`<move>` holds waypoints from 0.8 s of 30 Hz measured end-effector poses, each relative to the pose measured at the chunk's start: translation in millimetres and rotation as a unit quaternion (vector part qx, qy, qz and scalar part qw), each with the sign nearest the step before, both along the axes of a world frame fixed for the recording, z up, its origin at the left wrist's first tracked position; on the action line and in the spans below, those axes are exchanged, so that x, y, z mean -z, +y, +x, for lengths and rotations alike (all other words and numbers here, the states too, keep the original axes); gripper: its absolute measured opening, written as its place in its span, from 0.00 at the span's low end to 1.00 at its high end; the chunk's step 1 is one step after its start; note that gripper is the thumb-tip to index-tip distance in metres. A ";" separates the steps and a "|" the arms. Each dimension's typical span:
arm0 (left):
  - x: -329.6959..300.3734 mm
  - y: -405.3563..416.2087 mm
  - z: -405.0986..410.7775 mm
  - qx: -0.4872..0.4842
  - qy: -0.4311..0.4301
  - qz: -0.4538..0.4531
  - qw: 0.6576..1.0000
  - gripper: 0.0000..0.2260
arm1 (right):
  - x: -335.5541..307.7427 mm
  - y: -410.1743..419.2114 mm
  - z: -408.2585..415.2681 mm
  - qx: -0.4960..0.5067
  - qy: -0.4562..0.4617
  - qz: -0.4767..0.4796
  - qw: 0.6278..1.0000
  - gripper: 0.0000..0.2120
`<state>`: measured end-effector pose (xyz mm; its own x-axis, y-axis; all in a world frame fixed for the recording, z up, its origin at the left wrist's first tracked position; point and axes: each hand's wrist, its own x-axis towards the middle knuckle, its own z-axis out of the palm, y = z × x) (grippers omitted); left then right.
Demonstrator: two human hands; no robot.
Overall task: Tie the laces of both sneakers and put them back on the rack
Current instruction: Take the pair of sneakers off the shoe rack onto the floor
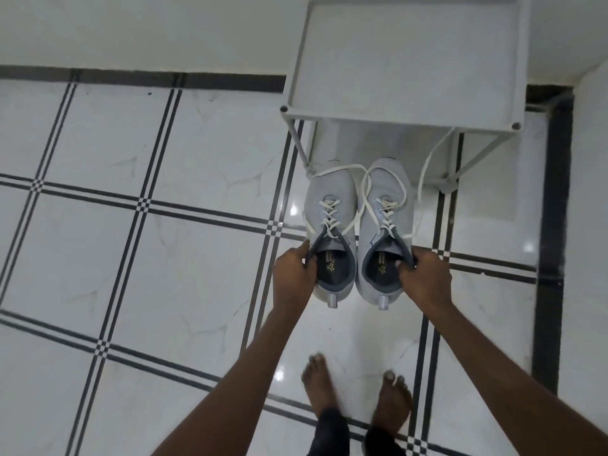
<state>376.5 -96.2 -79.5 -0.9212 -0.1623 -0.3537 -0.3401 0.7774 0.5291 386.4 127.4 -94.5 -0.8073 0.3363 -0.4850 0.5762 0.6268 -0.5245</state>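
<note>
A: Head view. Where do we have the sneakers?

B: We hold the left sneaker [330, 225] by its collar with our left hand [293, 269], fingers [304, 250] closed over the outer rim. Our right hand [424, 274] grips the right sneaker [385, 225] the same way. The pair hangs side by side, toes toward the rack [408, 106].

A: Why the collar grip?

B: It keeps each shoe level and leaves the laces [365, 189] free. They trail untied, and one strand loops near the rack's leg.

A: Are we above the floor [164, 241]?

B: We cannot tell whether the soles touch it. We judge tying is not yet done.
</note>
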 end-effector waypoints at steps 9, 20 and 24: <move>191.9 -31.0 25.6 -0.009 -0.019 0.000 1.000 0.12 | 172.0 -39.4 11.1 -0.004 -0.016 0.035 0.999 0.04; 365.6 -79.6 12.9 -0.038 0.000 -0.014 0.999 0.11 | 353.0 -79.9 -1.3 0.033 0.017 0.074 0.997 0.05; 378.7 -97.7 15.6 -0.052 0.033 -0.018 0.998 0.10 | 361.9 -82.7 -0.1 0.028 0.033 0.079 0.996 0.06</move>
